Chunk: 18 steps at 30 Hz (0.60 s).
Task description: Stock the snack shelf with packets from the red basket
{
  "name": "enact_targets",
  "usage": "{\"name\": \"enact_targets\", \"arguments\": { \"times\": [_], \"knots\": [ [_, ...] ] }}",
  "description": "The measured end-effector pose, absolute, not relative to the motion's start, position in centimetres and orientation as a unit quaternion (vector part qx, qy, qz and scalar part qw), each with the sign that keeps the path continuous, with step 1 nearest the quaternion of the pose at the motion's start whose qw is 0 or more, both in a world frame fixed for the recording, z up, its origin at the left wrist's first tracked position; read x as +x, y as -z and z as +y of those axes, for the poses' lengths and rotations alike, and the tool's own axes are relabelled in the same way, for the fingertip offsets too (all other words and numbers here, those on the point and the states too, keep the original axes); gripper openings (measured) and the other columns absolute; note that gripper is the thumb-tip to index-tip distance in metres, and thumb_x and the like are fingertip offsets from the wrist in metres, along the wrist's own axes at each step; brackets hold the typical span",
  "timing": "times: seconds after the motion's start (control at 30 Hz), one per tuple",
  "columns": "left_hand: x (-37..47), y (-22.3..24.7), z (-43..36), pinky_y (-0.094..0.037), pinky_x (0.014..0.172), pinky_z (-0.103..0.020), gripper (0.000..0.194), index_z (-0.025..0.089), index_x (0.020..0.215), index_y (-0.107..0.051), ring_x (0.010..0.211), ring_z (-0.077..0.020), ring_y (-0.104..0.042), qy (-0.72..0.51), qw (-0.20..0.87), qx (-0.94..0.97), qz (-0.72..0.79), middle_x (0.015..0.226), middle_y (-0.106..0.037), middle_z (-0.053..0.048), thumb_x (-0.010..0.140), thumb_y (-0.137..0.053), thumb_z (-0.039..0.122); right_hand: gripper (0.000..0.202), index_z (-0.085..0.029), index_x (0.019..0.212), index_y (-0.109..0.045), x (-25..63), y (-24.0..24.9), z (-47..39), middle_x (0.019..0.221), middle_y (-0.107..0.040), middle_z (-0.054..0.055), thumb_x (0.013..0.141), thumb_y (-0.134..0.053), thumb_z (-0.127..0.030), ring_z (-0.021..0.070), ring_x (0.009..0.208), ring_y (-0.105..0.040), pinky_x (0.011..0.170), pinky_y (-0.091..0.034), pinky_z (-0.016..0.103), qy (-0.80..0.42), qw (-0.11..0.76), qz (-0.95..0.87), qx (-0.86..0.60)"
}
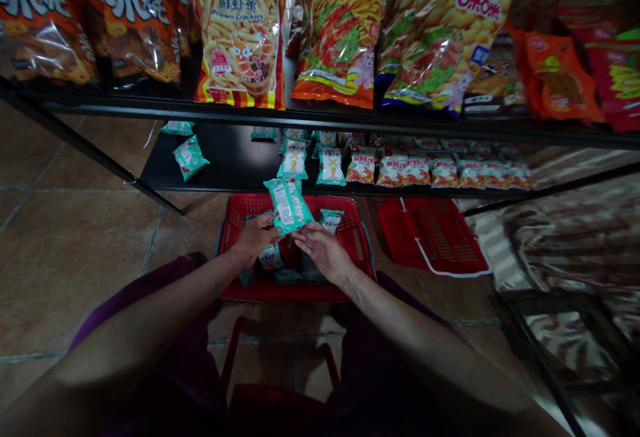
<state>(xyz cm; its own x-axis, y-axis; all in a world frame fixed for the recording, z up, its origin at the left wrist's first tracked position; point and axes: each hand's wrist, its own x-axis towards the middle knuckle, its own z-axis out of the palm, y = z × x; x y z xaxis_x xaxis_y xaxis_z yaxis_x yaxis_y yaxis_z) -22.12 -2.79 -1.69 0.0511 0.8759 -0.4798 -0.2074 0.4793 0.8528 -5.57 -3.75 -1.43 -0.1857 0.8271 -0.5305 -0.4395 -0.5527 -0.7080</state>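
A teal snack bag (pixel 289 205) is held over the red basket (pixel 361 233), its printed label side towards me. My left hand (pixel 256 238) pinches its lower left corner, fingers closed. At the lower right edge, my right hand (pixel 324 250) grips the same bag between thumb and fingers. Several more teal bags lie inside the basket, one (pixel 271 257) under my hands and another (pixel 331 220) by the right wall. Just beyond, a teal bag (pixel 293 159) stands in a row on the lower shelf (pixel 225 157).
White-and-orange snack bags (pixel 415 167) line the lower shelf's right side; a loose teal bag (pixel 191 157) lies at its left. Large bags, including prawn crackers (pixel 241 30), fill the upper shelf, whose black edge (pixel 330 119) overhangs. A second red basket (pixel 433 233) sits at right.
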Motion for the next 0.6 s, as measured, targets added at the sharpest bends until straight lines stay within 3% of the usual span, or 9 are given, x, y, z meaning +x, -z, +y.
{"name": "enact_targets", "arguments": {
  "times": [0.13,0.23,0.47,0.6],
  "knots": [
    [-22.30,1.66,-2.64,-0.051,0.071,-0.029,0.013,0.015,0.072,-0.062,0.067,-0.0140,-0.062,-0.410,0.646,0.310,0.564,0.073,-0.068,-0.001,0.064,-0.062,0.005,0.028,-0.024,0.079,-0.062,-5.23,1.72,-3.23,0.079,-0.069,-0.001,0.063,-0.074,-0.044,0.0168,0.083,-0.066,0.079,-0.050,0.031,-0.714,0.439,-0.212,-0.503],
    [-22.21,1.50,-2.78,-0.052,0.071,-0.029,0.015,0.015,0.076,-0.063,0.065,-0.0137,-0.062,-0.410,0.658,0.298,0.557,0.075,-0.068,-0.002,0.064,-0.062,0.005,0.032,-0.024,0.078,-0.062,-5.28,2.13,-3.09,0.074,-0.066,-0.003,0.059,-0.079,-0.043,0.0123,0.072,-0.064,0.073,-0.051,0.026,-0.679,0.459,-0.230,-0.525],
    [-21.99,1.00,-2.80,-0.051,0.070,-0.028,0.013,0.013,0.078,-0.063,0.062,-0.0126,-0.062,-0.401,0.670,0.267,0.565,0.072,-0.067,-0.001,0.069,-0.060,0.004,0.044,-0.024,0.084,-0.065,-5.39,2.41,-2.89,0.068,-0.063,-0.006,0.047,-0.086,-0.035,0.0101,0.069,-0.063,0.071,-0.051,0.025,-0.661,0.468,-0.240,-0.535],
    [-22.01,0.89,-2.70,-0.051,0.067,-0.028,0.012,0.013,0.076,-0.063,0.057,-0.0121,-0.061,-0.390,0.670,0.260,0.576,0.069,-0.065,-0.001,0.070,-0.058,0.003,0.041,-0.022,0.083,-0.065,-5.41,2.28,-2.81,0.069,-0.063,-0.005,0.049,-0.084,-0.033,0.0097,0.068,-0.062,0.069,-0.050,0.024,-0.654,0.463,-0.249,-0.544]
  ]
}}
